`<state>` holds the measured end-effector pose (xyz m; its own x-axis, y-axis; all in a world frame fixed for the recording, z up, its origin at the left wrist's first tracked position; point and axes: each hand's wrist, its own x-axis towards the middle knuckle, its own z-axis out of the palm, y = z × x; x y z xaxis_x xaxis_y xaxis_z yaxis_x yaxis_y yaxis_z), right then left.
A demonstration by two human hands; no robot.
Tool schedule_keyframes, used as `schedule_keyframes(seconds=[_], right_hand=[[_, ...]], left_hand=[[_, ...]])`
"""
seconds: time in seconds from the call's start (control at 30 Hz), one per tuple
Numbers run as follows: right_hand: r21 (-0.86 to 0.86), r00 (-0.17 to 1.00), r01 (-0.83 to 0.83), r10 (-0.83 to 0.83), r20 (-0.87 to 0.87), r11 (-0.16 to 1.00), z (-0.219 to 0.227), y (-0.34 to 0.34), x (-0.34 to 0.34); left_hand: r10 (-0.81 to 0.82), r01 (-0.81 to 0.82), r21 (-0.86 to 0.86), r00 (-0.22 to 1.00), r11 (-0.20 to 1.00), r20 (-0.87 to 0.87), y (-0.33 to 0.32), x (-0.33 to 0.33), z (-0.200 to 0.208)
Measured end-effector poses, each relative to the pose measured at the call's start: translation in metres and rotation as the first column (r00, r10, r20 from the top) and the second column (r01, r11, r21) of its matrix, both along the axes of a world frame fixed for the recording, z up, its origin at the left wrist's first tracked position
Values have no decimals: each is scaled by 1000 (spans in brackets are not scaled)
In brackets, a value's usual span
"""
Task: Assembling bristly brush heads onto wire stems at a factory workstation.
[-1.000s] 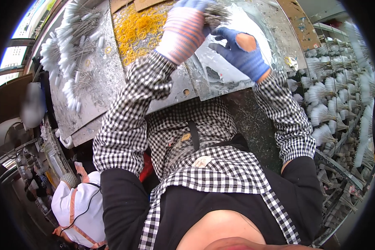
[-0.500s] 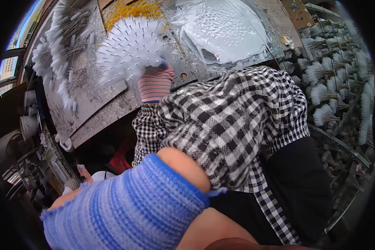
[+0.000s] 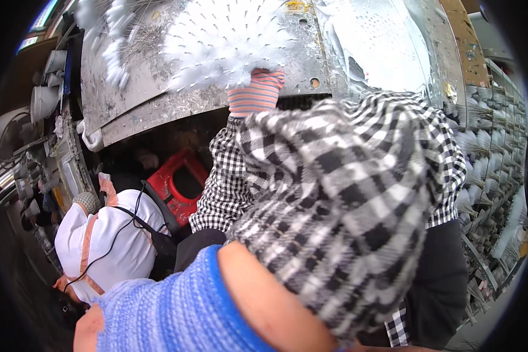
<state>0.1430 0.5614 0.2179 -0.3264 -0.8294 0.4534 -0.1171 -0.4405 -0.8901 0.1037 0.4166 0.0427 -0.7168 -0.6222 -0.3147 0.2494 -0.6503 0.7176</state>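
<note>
My left hand (image 3: 256,92), in an orange-and-grey striped knit glove, reaches over the near edge of the worktable (image 3: 141,108). It grips a domed bunch of white bristle brushes (image 3: 223,44) with thin dark tips pointing up; the bunch hides the fingers. Close to the camera at the lower left is my right hand (image 3: 170,308), raised in a blue striped knit cover. Its fingers are not visible. Both arms wear black-and-white checked sleeves. Right of the bunch lies a surface coated with glossy white paste (image 3: 381,41).
More white brushes (image 3: 114,53) lie at the table's far left. A red plastic stool (image 3: 182,188) stands below its front edge. At lower left is a person in a white head covering (image 3: 123,234) with an orange band. Racks of white brush bundles (image 3: 490,141) line the right.
The whole view has shifted, so the table and brush bunch sit higher in the picture. The white-covered head and red stool show more fully. The left hand stays on the bunch.
</note>
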Motion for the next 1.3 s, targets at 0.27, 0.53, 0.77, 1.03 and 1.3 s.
schedule_keyframes(seconds=[0.27,0.53,0.77,1.03,1.3], right_hand=[[-5,994,14,-14,-104,1000,19,-20,2],[97,931,170,-127,-343,981,18,3,27],[192,801,408,-248,-545,893,2,44,40],[99,514,657,-348,-784,748,-8,54,32],[182,401,574,-81,-912,798,69,50,-10]], left_hand=[[108,-107,8,986,994,-126,-63,-2,20],[269,-261,68,944,963,-192,-94,39,30],[361,-313,245,914,918,-185,-74,71,-9],[456,-339,384,846,859,-275,-76,76,-18],[631,-589,286,772,756,-78,-77,81,5]])
